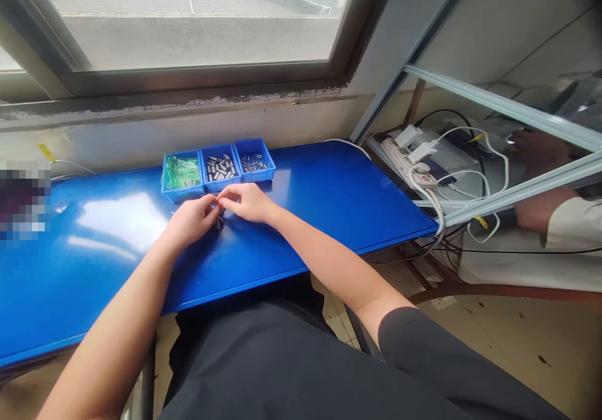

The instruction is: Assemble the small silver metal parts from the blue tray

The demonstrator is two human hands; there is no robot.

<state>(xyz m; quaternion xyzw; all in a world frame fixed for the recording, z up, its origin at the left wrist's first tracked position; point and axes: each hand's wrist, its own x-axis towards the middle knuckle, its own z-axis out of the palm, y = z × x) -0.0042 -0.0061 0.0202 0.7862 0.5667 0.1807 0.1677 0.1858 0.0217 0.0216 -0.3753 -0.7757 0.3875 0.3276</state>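
My left hand (192, 220) and my right hand (250, 202) meet fingertip to fingertip just in front of the blue bins. Both are closed in a pinch, and whatever sits between the fingers is too small and hidden to name. Below the fingers, a few thin metal pieces (219, 224) lie on the blue table (305, 219), partly covered by my hands. Behind stand three joined blue bins. One holds a green plastic bag (184, 172), the middle one short silver metal cylinders (221, 168), the right one thin dark metal pins (254, 162).
A window (202, 31) rises behind the table. At right, a metal frame (517, 110) borders a power strip (411, 164) with white plugs and cables. Beyond it shows another person's arm (540, 210). A blurred patch (23, 204) covers the far left.
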